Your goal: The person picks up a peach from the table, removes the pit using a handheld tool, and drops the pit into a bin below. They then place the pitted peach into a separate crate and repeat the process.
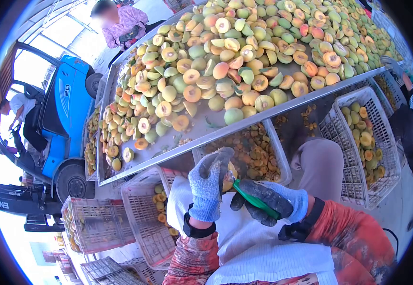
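My left hand (211, 178), in a grey-blue glove with a dark palm, is closed around a peach (230, 177), partly hidden by the fingers. My right hand (269, 202), gloved the same way, grips a green-handled knife (255, 199). The knife's front end meets the peach, and its blade cannot be made out. Both hands are close together above my lap, just short of the metal table's rim (244, 122). On that table lies a big heap of halved and whole peaches (220, 71), green to orange.
Below the table edge stands a crate of cut scraps (282, 164). Plastic crates with fruit stand at right (360, 187) and left (137, 199). A blue forklift (66, 114) with a person in it is at far left. Another person (125, 26) stands behind the table; a co-worker's gloved hand (392, 64) is at right.
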Demonstrator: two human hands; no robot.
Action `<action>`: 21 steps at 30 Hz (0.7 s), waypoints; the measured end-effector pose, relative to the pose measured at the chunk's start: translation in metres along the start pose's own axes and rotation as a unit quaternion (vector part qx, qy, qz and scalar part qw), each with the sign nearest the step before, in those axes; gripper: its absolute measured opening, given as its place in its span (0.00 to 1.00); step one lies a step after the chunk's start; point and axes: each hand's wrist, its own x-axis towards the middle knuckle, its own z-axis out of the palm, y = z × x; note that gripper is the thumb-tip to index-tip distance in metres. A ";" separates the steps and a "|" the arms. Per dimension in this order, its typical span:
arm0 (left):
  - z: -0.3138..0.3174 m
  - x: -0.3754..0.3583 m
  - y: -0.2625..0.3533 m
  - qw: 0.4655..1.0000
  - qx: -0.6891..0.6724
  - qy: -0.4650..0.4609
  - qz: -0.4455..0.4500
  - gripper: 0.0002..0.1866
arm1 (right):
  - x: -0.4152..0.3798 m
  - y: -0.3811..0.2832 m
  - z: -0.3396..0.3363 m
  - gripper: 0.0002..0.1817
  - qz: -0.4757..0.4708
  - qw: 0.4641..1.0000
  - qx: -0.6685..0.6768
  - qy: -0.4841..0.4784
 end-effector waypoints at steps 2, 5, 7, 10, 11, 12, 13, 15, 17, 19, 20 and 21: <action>-0.007 0.009 -0.018 0.994 -0.092 -0.033 -0.054 0.19 | 0.008 0.005 -0.008 0.32 -0.015 1.000 -0.003 0.010; -0.005 0.011 -0.046 0.944 -0.300 -0.033 -0.135 0.19 | 0.009 0.008 -0.014 0.31 -0.030 0.998 -0.009 0.059; 0.001 0.011 -0.057 0.955 -0.278 -0.002 -0.104 0.19 | 0.011 0.014 -0.017 0.27 -0.003 0.990 0.000 0.144; 0.004 0.011 -0.067 0.973 -0.195 0.063 -0.105 0.16 | 0.013 0.018 -0.022 0.23 0.008 0.980 -0.028 0.196; 0.004 0.012 -0.070 0.973 -0.195 0.063 -0.108 0.16 | 0.014 0.020 -0.017 0.23 0.010 0.980 -0.026 0.197; 0.005 0.014 -0.070 0.979 -0.171 0.072 -0.081 0.15 | 0.015 0.020 -0.008 0.22 -0.018 0.976 -0.077 0.201; 0.007 0.015 -0.068 0.984 -0.146 0.081 -0.054 0.14 | 0.017 0.021 -0.002 0.21 -0.046 0.969 -0.126 0.205; 0.003 0.020 -0.066 0.984 -0.151 0.082 -0.047 0.12 | 0.014 0.016 -0.002 0.24 -0.003 0.977 -0.090 0.191; -0.016 0.029 -0.073 0.997 0.072 0.015 0.002 0.11 | 0.009 0.012 0.000 0.25 0.027 0.991 -0.030 0.131; -0.017 0.035 -0.052 0.991 0.110 -0.036 -0.063 0.11 | 0.013 0.014 -0.002 0.27 0.050 0.989 -0.036 0.132; -0.017 0.038 -0.044 0.977 0.181 -0.052 -0.097 0.11 | 0.014 0.013 -0.001 0.28 0.051 0.989 -0.049 0.133; -0.017 0.040 -0.041 0.957 0.251 -0.069 -0.131 0.11 | 0.015 0.012 -0.001 0.29 0.050 0.988 -0.060 0.135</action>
